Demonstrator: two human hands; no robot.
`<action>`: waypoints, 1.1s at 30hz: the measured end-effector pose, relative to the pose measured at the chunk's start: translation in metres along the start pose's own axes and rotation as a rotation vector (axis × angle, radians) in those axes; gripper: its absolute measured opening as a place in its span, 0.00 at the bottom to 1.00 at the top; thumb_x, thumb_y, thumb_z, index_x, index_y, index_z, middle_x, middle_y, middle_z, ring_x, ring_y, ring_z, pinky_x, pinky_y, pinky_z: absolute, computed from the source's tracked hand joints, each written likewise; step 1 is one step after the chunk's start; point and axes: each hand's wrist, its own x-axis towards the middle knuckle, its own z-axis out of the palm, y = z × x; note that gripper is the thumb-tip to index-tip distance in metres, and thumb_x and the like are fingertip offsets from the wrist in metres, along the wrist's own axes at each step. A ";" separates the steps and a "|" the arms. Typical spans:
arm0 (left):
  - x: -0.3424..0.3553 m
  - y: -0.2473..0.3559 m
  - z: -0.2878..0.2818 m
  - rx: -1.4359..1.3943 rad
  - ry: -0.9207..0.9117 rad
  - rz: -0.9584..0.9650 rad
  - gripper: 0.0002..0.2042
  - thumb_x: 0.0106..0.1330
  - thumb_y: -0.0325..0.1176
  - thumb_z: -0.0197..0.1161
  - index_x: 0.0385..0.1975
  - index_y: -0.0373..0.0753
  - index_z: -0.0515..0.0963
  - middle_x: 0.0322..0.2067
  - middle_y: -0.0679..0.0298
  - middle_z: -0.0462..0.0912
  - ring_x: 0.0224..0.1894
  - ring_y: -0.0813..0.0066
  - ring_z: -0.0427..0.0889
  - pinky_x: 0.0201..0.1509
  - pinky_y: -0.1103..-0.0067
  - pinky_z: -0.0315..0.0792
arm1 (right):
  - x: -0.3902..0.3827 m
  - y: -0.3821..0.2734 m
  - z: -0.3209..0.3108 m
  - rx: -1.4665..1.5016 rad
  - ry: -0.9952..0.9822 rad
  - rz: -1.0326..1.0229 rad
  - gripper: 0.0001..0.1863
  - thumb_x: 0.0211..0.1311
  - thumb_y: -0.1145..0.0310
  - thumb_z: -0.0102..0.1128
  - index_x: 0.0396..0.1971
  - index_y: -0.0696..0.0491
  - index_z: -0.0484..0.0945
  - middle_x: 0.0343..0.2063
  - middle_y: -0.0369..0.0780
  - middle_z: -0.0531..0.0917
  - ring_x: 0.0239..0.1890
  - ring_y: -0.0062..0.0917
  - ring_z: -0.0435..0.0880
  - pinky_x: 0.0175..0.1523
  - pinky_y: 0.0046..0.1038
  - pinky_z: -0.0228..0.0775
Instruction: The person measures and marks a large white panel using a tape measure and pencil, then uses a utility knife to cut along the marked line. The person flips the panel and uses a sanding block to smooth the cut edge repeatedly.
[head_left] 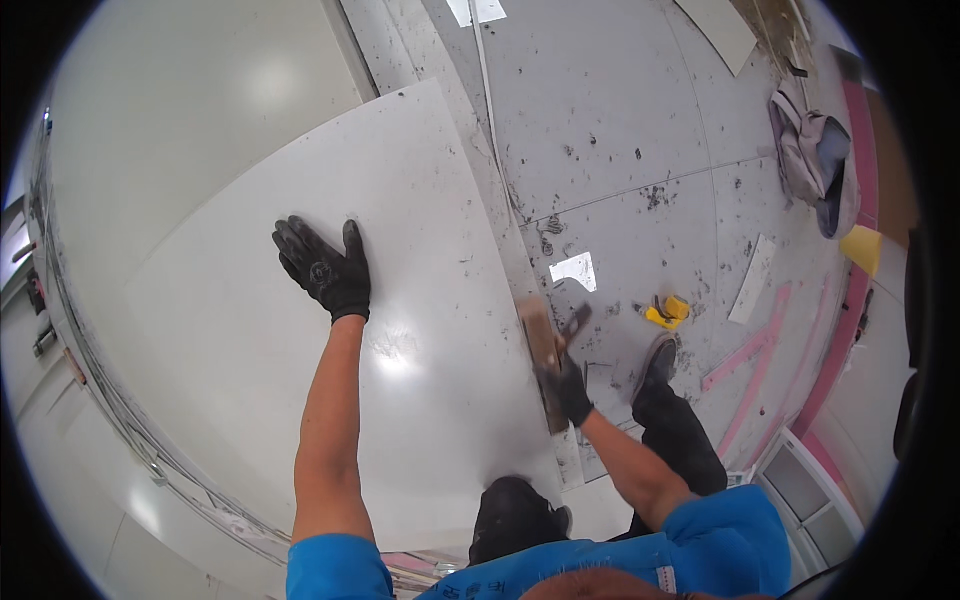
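Note:
My left hand (328, 268), in a black glove, lies flat with fingers spread on a large white panel (410, 440). My right hand (567, 388), gloved in black too, grips a long brown block (541, 352) at the panel's right edge. Motion smears the block and the fingers around it, so the block's exact kind is unclear. One of my knees (515, 522) is against the panel's near end; my other foot (657, 362) stands on the grey floor to the right.
Dark debris (655, 195) dots the grey floor. Near my foot lies a yellow tool (668, 312), with a white offcut (574, 271) left of it. Farther right are a white strip (752, 280), pink strips (748, 360) and a crumpled greyish garment or bag (815, 160).

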 end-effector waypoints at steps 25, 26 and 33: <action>-0.002 0.004 -0.007 -0.022 -0.007 -0.006 0.39 0.67 0.53 0.57 0.70 0.32 0.53 0.71 0.48 0.53 0.74 0.52 0.50 0.75 0.60 0.46 | 0.344 -0.360 -0.053 0.032 0.100 -0.527 0.51 0.59 0.25 0.42 0.44 0.69 0.79 0.39 0.58 0.83 0.47 0.47 0.81 0.56 0.37 0.68; -0.001 0.003 -0.007 -0.020 -0.007 -0.001 0.40 0.67 0.53 0.57 0.70 0.32 0.53 0.71 0.48 0.53 0.74 0.52 0.50 0.75 0.60 0.46 | 0.349 -0.369 -0.055 0.038 0.078 -0.513 0.49 0.61 0.27 0.43 0.44 0.69 0.78 0.38 0.55 0.83 0.45 0.41 0.81 0.54 0.35 0.69; -0.002 0.006 -0.009 -0.019 -0.024 0.007 0.42 0.67 0.57 0.55 0.70 0.32 0.51 0.71 0.46 0.51 0.74 0.49 0.48 0.75 0.58 0.45 | 0.273 -0.240 -0.036 -0.146 0.156 -0.616 0.31 0.70 0.45 0.46 0.55 0.58 0.73 0.40 0.53 0.82 0.44 0.42 0.82 0.50 0.36 0.72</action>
